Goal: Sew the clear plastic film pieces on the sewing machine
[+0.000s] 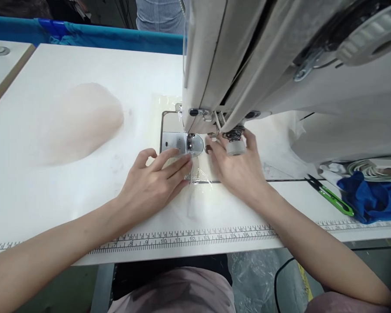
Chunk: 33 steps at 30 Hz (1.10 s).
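Observation:
A white sewing machine [211,69] rises above both hands, with its metal needle plate [173,140] beneath the head. My left hand [156,182] lies left of the presser foot [190,142], fingers stretched out and fingertips close to it. Clear crinkled film [200,174] shows by those fingertips. To the right of the foot rests my right hand [239,167], its fingers apart and partly covered by the machine head and a white knob with a spring [236,145]. A small dark spot shows at its fingertips; its kind is unclear. Any thin material beneath the hands is hard to make out.
Green thread snips [332,198] and a crumpled blue cloth [373,195] lie at the right. A printed ruler strip [182,240] runs along the front edge. Blue fabric [124,39] borders the table's back. Beyond it is a person in a striped garment [159,16].

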Available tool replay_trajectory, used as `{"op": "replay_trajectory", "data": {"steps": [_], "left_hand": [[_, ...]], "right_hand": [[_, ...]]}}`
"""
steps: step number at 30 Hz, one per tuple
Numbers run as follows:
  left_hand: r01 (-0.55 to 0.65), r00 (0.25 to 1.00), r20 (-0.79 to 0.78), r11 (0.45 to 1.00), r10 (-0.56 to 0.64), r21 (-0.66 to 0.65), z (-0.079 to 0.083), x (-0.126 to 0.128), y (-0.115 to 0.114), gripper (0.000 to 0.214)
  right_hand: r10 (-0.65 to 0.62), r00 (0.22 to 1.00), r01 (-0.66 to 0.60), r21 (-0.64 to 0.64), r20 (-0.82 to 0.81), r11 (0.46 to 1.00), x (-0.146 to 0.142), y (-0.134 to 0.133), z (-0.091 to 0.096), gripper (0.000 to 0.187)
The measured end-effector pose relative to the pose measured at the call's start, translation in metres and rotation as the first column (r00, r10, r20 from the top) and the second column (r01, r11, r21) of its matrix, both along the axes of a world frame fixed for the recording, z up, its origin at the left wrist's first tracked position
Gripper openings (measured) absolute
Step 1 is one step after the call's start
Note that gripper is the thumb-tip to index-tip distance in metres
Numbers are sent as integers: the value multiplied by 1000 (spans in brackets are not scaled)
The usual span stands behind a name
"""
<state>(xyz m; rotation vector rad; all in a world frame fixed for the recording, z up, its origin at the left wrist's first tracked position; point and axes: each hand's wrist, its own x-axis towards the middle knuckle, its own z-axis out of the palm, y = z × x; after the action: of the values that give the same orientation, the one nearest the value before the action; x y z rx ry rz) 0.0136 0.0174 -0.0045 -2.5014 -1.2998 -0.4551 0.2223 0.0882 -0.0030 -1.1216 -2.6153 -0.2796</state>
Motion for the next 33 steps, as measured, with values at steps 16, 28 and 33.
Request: {"op": "replay_trajectory", "data": {"steps": [16,28,33], "left_hand": [[-72,997,-45,997,70,-30,0,3,-3,34],[-72,997,5,997,73,-39,-2,1,5,33],[-77,997,3,996,77,-38,-1,2,4,32]], "right_hand": [[94,992,-97,30,88,995,-6,-18,-3,35],[80,991,-86,56,104,995,-5,-12,-4,37],[79,990,-86,55,119,995,-5,-13,-3,37]]}}
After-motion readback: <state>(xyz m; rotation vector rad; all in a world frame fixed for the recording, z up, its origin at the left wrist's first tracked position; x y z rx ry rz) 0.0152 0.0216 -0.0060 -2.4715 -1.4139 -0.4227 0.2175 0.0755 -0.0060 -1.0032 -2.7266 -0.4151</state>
